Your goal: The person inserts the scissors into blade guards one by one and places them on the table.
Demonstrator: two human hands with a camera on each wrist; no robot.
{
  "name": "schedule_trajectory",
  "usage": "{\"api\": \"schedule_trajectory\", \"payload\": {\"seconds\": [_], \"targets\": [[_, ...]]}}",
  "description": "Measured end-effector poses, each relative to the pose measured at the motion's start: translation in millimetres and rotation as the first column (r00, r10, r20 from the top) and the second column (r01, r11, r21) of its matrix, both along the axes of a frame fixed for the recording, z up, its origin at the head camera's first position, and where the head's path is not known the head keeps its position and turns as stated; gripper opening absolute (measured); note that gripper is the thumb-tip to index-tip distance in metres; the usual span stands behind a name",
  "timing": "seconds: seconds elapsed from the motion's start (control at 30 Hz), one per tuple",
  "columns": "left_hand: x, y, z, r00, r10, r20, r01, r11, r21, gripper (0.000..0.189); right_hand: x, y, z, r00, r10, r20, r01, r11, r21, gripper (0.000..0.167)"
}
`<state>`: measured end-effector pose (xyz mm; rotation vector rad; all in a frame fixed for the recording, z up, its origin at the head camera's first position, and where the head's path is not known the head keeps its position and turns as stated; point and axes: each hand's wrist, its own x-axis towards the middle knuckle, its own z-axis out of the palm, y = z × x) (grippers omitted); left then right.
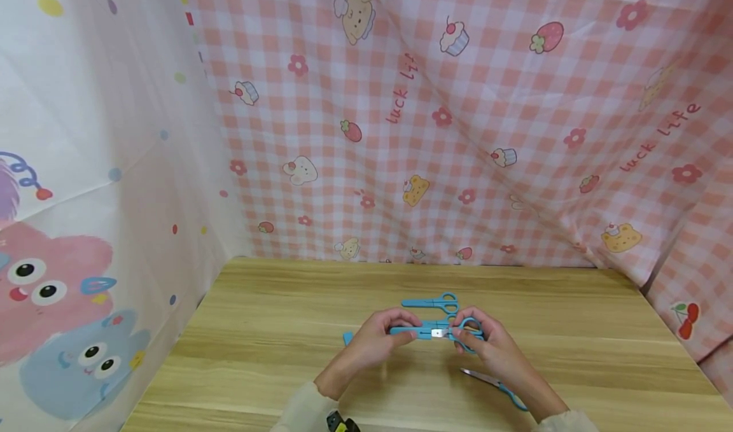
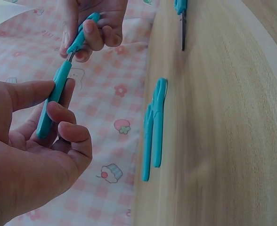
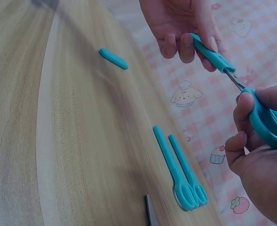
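Observation:
My left hand point(image 1: 375, 338) pinches a turquoise scissors cover point(image 3: 214, 57) between thumb and fingers. My right hand point(image 1: 491, 341) grips the handles of a pair of scissors point(image 3: 266, 123). A short stretch of metal blade shows between cover and handles; the rest of the blades is hidden inside the cover. Both hands are raised above the table. Beyond them lie two covered pairs of scissors side by side, a farther pair point(image 1: 419, 303) and a nearer pair point(image 3: 166, 151); in the head view the hands partly hide the nearer one.
An uncovered pair of scissors point(image 1: 511, 396) lies on the wooden table point(image 1: 258, 355) near my right forearm. A loose turquoise cover point(image 3: 113, 59) lies on the left side, mostly behind my left hand in the head view. A pink checked cloth point(image 1: 321, 139) hangs behind the table.

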<state>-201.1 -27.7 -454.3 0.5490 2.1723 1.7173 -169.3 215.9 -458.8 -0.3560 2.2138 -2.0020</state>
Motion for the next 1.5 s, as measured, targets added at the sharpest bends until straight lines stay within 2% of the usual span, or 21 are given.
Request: {"api": "schedule_trajectory", "payload": {"seconds": [0.33, 0.77, 1.5], "targets": [[-0.7, 1.2, -0.8, 1.0, -0.006, -0.009, 0.006, 1.0, 0.015, 0.012, -0.5, -1.3, -0.5, 1.0, -0.017, 0.007, 0.017, 1.0, 0.006, 0.026], [-2.2, 2.6, 0.4, 0.999, -0.009, -0.036, 0.009, 1.0, 0.003, 0.012, -0.8, -2.1, -0.9, 1.0, 0.005, -0.026, -0.005, 1.0, -0.006, 0.027], [-2.5, 2.2, -0.9, 1.0, -0.008, -0.017, 0.009, 1.0, 0.02, 0.012, -1.2, -5.4, -2.2, 1.0, -0.025, -0.01, 0.025, 1.0, -0.003, 0.024]]}}
